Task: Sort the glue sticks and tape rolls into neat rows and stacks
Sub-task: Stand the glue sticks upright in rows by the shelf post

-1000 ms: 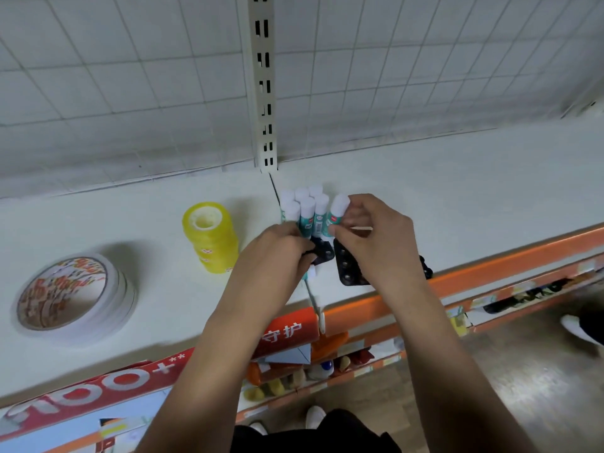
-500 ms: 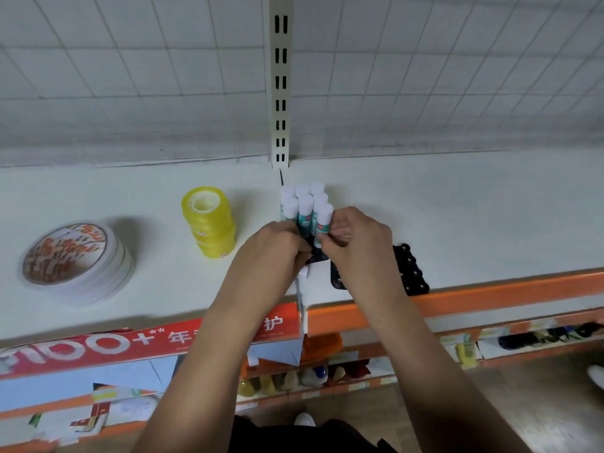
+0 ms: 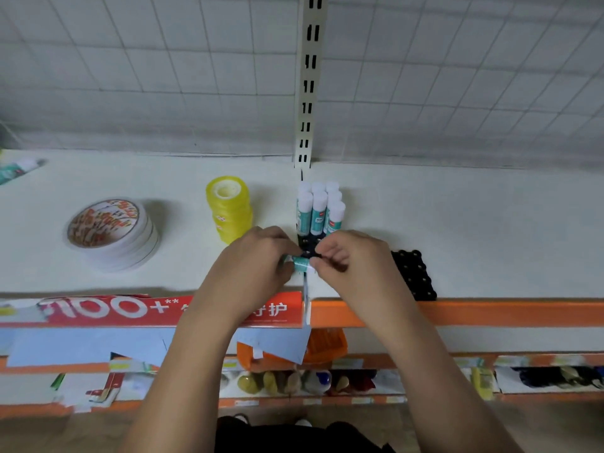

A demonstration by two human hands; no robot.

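While both hands meet near the front edge of the shelf (image 3: pixel 490 230), one glue stick (image 3: pixel 299 264) lies sideways between them, teal-labelled and held just above the white surface. The left hand (image 3: pixel 258 259) has its grip clenched around the stick's left end, fingers curled over it so that the end is mostly hidden. The right hand (image 3: pixel 353 259) pinches the other end between thumb and forefinger, with the remaining fingers tucked under the palm.

Just behind the held stick sits a black holder (image 3: pixel 310 245) with round sockets. A cluster of upright glue sticks (image 3: pixel 318 207) stands in it, white caps up, packed touching one another in short rows. To the right of the right hand lies a second black holder (image 3: pixel 413 274), reaching the shelf's orange front lip (image 3: pixel 506 313).

Left of the cluster, near but apart from it, stands a stack of yellow tape rolls (image 3: pixel 228 207), upright and roughly in line. Farther left, well apart, sits a low stack of wide white tape rolls (image 3: pixel 111 233) with a printed disc on top. At the far left edge of the view another glue stick (image 3: pixel 16 170) lies on its side, blurred.

Behind the cluster a slotted upright post (image 3: pixel 309 83) rises against a wire grid back panel (image 3: pixel 147 76). A red price strip (image 3: pixel 130 310) runs along the shelf front under the left forearm.
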